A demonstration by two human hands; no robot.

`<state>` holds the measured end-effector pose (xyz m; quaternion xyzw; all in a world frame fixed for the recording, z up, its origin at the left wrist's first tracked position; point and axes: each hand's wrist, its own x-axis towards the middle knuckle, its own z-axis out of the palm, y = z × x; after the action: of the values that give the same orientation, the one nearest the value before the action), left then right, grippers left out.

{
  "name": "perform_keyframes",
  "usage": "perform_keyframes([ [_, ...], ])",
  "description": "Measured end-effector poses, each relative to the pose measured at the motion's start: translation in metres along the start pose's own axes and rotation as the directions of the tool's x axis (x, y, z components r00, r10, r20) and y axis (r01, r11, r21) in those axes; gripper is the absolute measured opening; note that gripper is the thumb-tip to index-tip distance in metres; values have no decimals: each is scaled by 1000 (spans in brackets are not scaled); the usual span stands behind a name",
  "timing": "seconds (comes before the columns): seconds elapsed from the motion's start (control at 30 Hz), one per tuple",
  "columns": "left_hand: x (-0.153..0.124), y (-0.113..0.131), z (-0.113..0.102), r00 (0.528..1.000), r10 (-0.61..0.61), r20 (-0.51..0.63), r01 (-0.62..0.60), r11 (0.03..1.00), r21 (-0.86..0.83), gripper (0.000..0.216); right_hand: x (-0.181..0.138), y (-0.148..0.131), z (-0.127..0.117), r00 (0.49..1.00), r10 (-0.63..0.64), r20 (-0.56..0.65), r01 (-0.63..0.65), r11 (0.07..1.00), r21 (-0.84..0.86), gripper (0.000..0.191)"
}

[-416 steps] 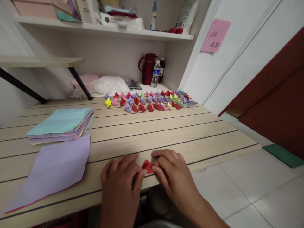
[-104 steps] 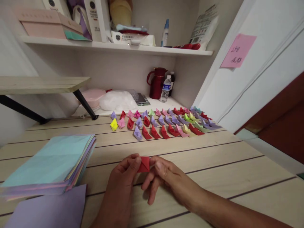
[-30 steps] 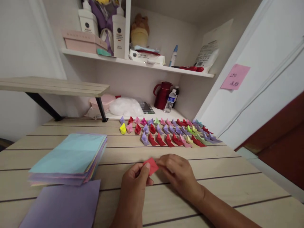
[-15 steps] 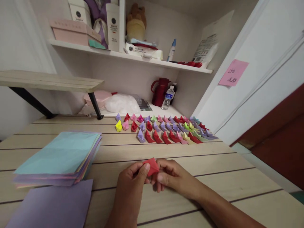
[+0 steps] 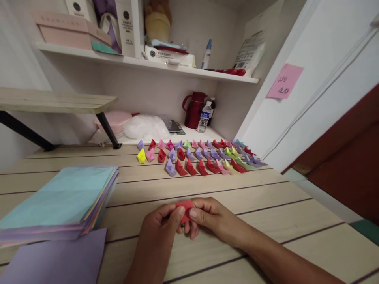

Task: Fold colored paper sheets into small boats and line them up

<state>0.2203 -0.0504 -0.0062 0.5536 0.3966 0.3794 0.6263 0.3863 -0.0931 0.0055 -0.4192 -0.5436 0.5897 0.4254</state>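
A small folded piece of red paper [image 5: 186, 208] is pinched between both my hands just above the wooden table [image 5: 260, 205]. My left hand [image 5: 161, 232] grips its left side with thumb and fingers closed. My right hand [image 5: 211, 221] grips its right side, fingers curled round it. Most of the paper is hidden by my fingertips. Beyond my hands, several small folded paper boats [image 5: 201, 157] in red, purple, pink, green and yellow stand in rows across the table.
A stack of coloured paper sheets [image 5: 59, 201] lies at the left, with a loose purple sheet [image 5: 56, 260] in front of it. A red jug [image 5: 193, 108] and a water bottle [image 5: 203, 117] stand at the back. The table's edge drops off at the right.
My hands have drawn together round the red paper, which now shows less between my fingers. The view has shifted slightly right and down.
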Motion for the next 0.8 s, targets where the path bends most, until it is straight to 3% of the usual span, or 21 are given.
perform_keyframes([
  [0.2, 3, -2, -2, 990, -68, 126, 86, 986, -144, 37, -1, -3, 3, 996, -78, 31, 78, 997, -14, 39],
  [0.43, -5, -4, 12, 940, -107, 323, 243, 876, -416, 44, -3, 9, 14, 998, -66, -15, 67, 976, 208, 47],
  [0.53, -4, -7, 15, 976, -92, 199, 181, 849, -496, 39, 5, 16, 18, 989, -85, -124, 116, 956, 271, 47],
  [0.63, -1, -9, 13, 995, -76, 71, 101, 876, -471, 33, 11, 17, 20, 972, -104, -212, 155, 958, 241, 45],
  [0.8, -3, -7, 6, 994, -73, -80, 47, 958, -284, 37, 11, 15, 19, 984, -90, -151, 112, 983, 146, 45],
])
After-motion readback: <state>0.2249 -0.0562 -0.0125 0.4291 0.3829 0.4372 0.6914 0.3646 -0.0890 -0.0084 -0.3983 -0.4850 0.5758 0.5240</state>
